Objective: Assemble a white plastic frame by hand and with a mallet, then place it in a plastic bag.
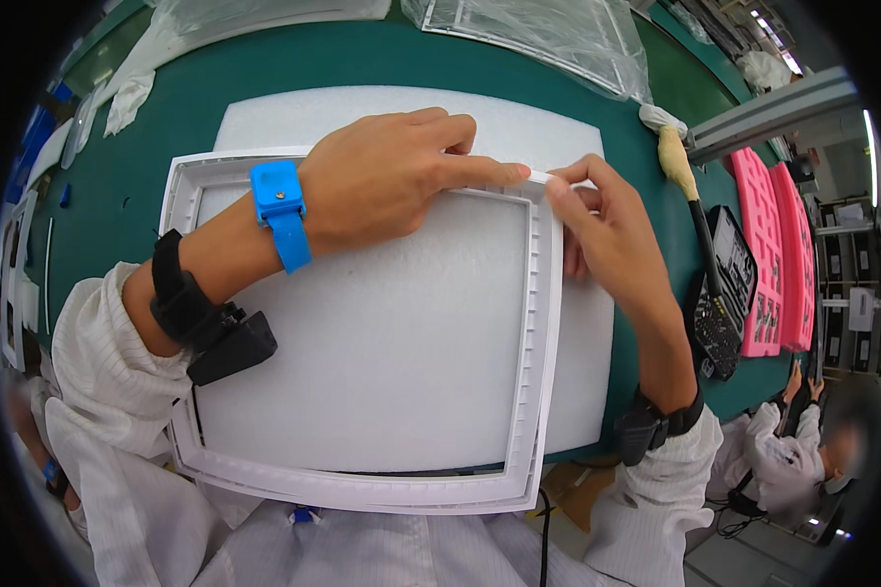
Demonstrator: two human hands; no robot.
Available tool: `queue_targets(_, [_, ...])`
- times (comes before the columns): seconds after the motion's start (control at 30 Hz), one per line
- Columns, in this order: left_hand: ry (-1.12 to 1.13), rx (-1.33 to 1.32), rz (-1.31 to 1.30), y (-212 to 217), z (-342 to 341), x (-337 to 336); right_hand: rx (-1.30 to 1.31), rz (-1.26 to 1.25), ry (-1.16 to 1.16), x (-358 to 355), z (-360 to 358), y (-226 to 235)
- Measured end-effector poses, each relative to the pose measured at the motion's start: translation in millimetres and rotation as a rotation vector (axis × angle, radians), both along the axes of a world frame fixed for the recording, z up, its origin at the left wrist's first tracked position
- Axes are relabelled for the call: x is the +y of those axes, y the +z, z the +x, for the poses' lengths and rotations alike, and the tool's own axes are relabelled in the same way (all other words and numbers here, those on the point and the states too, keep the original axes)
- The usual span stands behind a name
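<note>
A white rectangular plastic frame (538,323) with ribbed inner edges lies in front of me. At its far right corner both my hands meet. My left hand (382,176) reaches across the far rail, its index finger stretched along the rail with the tip on the corner. Its other fingers are curled, and the thumb is hidden. My right hand (612,230) pinches the same corner from outside, thumb on top and fingers partly hidden below. Between the fingertips a short white edge shows; whether it is a separate strip I cannot tell.
Under the frame is a white foam sheet (587,391) on a green table (352,59). Clear plastic wrap (578,39) covers another frame at the back. On the right are a brush-like tool (680,166), a black case (729,254) and pink foam trays (759,245). Another person (788,450) sits lower right.
</note>
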State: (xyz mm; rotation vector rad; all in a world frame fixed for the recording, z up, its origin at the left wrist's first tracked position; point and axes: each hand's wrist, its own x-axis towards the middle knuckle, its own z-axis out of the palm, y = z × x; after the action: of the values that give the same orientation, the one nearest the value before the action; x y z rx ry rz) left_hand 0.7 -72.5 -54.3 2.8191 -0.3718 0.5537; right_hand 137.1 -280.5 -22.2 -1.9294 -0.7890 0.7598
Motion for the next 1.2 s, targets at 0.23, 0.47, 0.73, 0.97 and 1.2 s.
queue_targets(0.23, [-0.002,0.022,0.017,-1.9,3.4,-4.2,0.01,-0.025,-0.008,9.4,15.1,-4.6])
queue_targets(0.47, [-0.05,0.003,0.145,7.0,1.8,5.4,-0.084,0.051,-0.092,7.4,-0.1,-8.7])
queue_targets(0.73, [0.008,0.033,0.342,15.6,-6.4,20.4,-0.21,-0.461,0.473,-66.1,-43.4,42.9])
queue_targets(0.97, [0.066,0.135,0.246,31.3,-13.4,46.1,-0.603,-0.551,0.202,-81.5,-58.9,47.0])
queue_targets(1.2, [0.331,0.289,0.07,58.9,-47.0,65.2,-0.829,-0.152,0.054,-38.7,6.1,41.9])
